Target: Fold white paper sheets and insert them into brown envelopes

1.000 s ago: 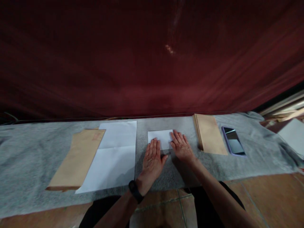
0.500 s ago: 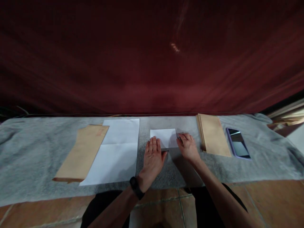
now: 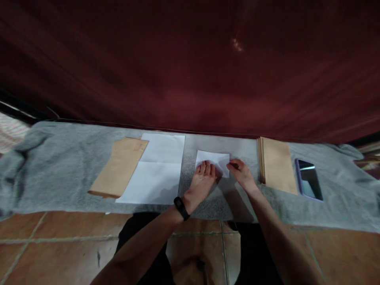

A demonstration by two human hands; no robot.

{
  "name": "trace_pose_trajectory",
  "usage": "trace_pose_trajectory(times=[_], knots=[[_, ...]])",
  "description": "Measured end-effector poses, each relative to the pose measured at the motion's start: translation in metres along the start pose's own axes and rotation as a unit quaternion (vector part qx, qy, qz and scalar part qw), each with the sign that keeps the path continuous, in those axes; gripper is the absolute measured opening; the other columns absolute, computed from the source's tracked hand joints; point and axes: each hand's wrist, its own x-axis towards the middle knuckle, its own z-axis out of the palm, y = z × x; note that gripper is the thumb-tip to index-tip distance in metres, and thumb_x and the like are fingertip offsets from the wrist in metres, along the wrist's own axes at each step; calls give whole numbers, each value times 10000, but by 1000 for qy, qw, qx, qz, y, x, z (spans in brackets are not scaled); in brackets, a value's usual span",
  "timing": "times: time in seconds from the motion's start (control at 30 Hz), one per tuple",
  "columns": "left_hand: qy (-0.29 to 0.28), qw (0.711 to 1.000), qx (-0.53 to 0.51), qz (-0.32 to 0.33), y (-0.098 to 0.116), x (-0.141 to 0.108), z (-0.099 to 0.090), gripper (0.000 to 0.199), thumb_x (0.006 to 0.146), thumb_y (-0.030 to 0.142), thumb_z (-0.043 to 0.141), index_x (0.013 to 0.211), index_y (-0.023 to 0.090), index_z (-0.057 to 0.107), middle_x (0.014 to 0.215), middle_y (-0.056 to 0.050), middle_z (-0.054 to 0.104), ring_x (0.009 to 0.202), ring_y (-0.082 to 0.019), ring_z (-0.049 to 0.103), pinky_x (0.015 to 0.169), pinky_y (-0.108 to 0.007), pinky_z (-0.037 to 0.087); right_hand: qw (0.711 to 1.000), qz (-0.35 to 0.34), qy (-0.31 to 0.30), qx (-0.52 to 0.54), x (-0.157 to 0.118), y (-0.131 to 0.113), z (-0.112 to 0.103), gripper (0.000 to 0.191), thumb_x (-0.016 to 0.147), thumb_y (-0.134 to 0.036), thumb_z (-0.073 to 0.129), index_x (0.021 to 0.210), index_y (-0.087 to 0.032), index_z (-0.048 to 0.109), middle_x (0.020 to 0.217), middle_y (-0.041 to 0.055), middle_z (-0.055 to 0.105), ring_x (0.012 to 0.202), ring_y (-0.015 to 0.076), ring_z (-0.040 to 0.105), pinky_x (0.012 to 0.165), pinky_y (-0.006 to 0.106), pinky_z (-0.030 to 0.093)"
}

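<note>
A small folded sheet of white paper [image 3: 214, 157] lies on the grey cloth [image 3: 190, 144] in front of me. My left hand [image 3: 203, 181] rests on its lower left part with the fingers laid flat, and a dark wristband is on that wrist. At the paper's right edge, the thumb and fingers of my right hand [image 3: 242, 174] are pinched together on the paper. Larger white sheets [image 3: 160, 172] with a crease across them lie to the left, partly under brown envelopes [image 3: 121, 166].
A stack of brown envelopes [image 3: 279, 166] lies to the right of my right hand. Beside it is a phone [image 3: 309, 180] in a purple case. A dark red surface [image 3: 178, 71] rises behind the cloth-covered surface, and the floor is tiled [image 3: 74, 229].
The whole view has shifted and tilted slightly. My left hand has slid further onto the folded paper, its thumb no longer stretched out to the side. The right hand stays at the right edge.
</note>
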Motion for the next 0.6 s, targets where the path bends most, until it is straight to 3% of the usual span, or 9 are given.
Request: trace_pose_trajectory(times=[0.17, 0.33, 0.5, 0.6], knots=[[8, 999, 33, 39, 4, -2, -5, 431, 1008, 110, 388, 1401, 42, 550, 1487, -225, 539, 1355, -296, 542, 1081, -415, 456, 995, -6, 11, 96, -2, -5, 4, 389, 698, -557, 654, 885, -220, 603, 802, 41, 676, 737, 214, 625, 696, 353, 506], [32, 998, 41, 37, 8, -3, -6, 470, 1011, 95, 346, 1448, 25, 503, 1507, -225, 519, 1336, -278, 553, 1050, -385, 473, 985, -1, -8, 171, -2, -16, 6, 505, 675, -512, 709, 1065, -210, 599, 724, -3, 656, 640, 176, 581, 605, 302, 443], [54, 999, 2, -2, 5, -1, -9, 499, 997, 90, 360, 1482, 67, 472, 1521, -200, 513, 1275, -271, 584, 992, -377, 501, 970, -6, -35, 242, -7, -34, 1, 459, 738, -527, 727, 1064, -213, 656, 894, 32, 726, 788, 192, 642, 699, 310, 497], [108, 987, -116, -29, -2, 1, -19, 466, 1001, 116, 391, 1453, 117, 508, 1433, -165, 601, 1228, -262, 601, 990, -386, 500, 936, 24, -63, 345, -11, -42, 0, 486, 846, -631, 623, 1103, -223, 673, 1028, 57, 743, 893, 213, 686, 785, 343, 542]])
